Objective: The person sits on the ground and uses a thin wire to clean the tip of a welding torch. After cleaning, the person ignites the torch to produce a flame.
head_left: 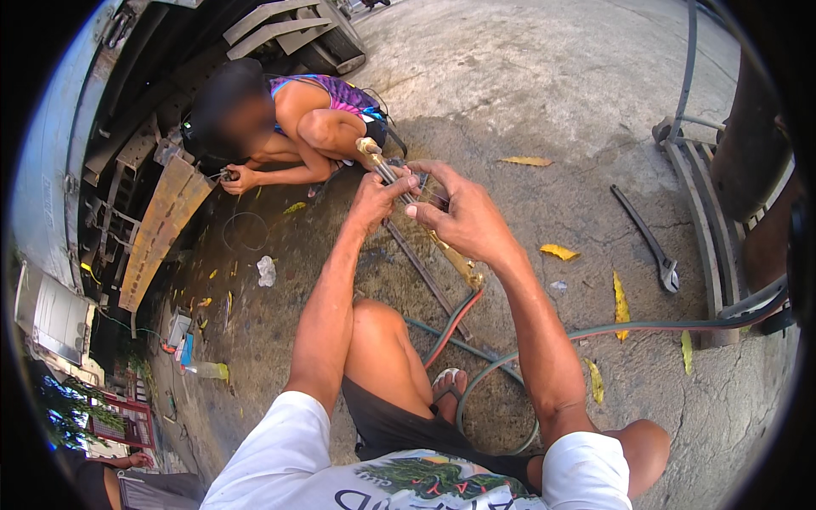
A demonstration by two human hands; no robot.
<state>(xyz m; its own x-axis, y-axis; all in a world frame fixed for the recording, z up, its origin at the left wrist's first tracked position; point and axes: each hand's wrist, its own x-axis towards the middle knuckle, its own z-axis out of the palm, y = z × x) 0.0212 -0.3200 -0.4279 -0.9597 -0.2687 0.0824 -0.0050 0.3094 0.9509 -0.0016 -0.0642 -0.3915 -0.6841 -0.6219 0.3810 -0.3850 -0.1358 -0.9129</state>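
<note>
A brass cutting torch (456,257) with metal tubes lies slantwise between my hands, its head pointing up and to the left. My left hand (378,201) is closed around the tubes just below the head. My right hand (463,212) curls over the torch body, thumb and forefinger close to the left fingers; the exact contact under the palm is partly hidden. From the torch's rear end run a red and a green hose (455,330). Below it, a long narrow metal bar (427,279) lies on the concrete.
A crouching co-worker (302,127) at upper left holds something small beside a rusty metal beam (161,229). An adjustable wrench (650,242) lies at right, near a metal cart (701,221) bearing cylinders. The hoses (595,330) cross the ground toward the cart. Yellow leaves (559,252) are scattered about.
</note>
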